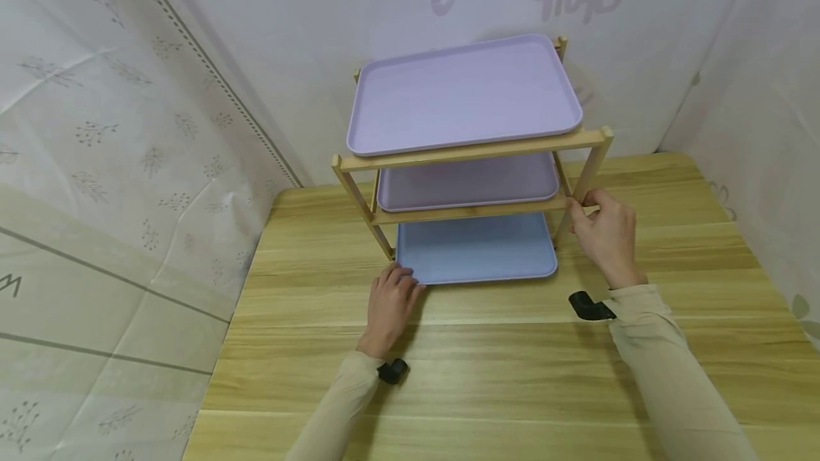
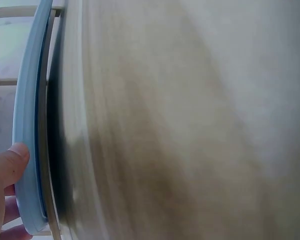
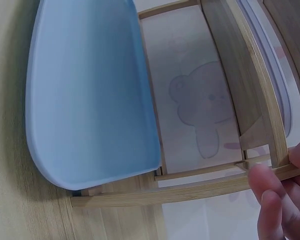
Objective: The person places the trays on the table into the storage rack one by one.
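Note:
A three-tier wooden rack point(image 1: 474, 150) holds a lilac tray point(image 1: 468, 94) on top, a second lilac tray point(image 1: 470, 182) on the middle tier and a blue tray point(image 1: 477, 247) at the bottom. The blue tray juts out past the rack's front. My left hand point(image 1: 389, 304) grips its front left corner, with the thumb point(image 2: 20, 152) against the front rim and the fingers around the corner. My right hand point(image 1: 607, 233) pinches the rack's right front post where the middle tier joins it, thumb and fingers curled around the wood.
The rack stands toward the back of a wood-grain table point(image 1: 487, 383). A pale printed curtain point(image 1: 160, 126) hangs along the left, and a white printed cloth point(image 1: 307, 41) rises behind the rack. A black wrist mount point(image 1: 591, 306) sticks out from the right sleeve.

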Tool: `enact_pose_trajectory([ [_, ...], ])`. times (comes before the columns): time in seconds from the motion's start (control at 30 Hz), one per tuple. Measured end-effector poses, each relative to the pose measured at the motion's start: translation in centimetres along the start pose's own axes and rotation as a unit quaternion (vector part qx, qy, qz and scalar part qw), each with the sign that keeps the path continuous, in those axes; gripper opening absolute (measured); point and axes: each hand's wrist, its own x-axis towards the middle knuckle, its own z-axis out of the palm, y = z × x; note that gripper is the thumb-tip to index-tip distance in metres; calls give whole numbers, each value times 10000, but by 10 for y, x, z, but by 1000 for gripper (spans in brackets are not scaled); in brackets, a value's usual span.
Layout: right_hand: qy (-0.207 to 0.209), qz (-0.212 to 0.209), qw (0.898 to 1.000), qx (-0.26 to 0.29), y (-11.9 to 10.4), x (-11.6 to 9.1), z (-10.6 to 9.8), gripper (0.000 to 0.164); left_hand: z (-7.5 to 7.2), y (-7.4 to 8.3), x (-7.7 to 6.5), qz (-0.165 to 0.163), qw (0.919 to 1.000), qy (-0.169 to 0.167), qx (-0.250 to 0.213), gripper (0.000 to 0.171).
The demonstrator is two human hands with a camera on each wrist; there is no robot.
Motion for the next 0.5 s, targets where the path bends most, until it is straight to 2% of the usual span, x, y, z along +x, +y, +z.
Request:
enact_pose_trajectory([
  [0.27,63,-18,10000,-12,1,0,0,24,6,-2,12,-300,9990,-277,-187,19],
  [0.5,57,-5,10000,19,0,0,1,24,11,-4,22,-319,9989,-263,-206,20],
])
